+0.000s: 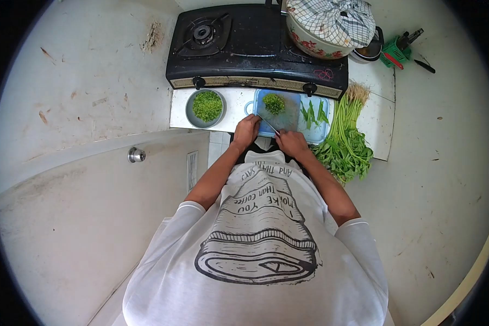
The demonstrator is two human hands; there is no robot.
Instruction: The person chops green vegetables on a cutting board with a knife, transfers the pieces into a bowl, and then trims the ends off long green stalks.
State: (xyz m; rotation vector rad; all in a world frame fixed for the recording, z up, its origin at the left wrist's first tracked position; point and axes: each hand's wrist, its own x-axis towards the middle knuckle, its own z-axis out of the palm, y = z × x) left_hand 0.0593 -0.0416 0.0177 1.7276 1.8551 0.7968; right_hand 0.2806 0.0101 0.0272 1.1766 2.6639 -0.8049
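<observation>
My right hand is closed round the handle of a knife. Its blade slants up and left over the near edge of a blue cutting board. My left hand is at the board's left side, fingers pressed together at the blade's tip. A small heap of finely chopped greens lies on the board just beyond the blade. To its right are several loose green leaves. A grey bowl holding more chopped greens stands left of the board.
A big bunch of leafy greens with roots lies right of the board, overhanging the counter edge. Behind is a black gas stove carrying a cloth-covered floral pot. A green basket with utensils and a black-handled knife are at far right.
</observation>
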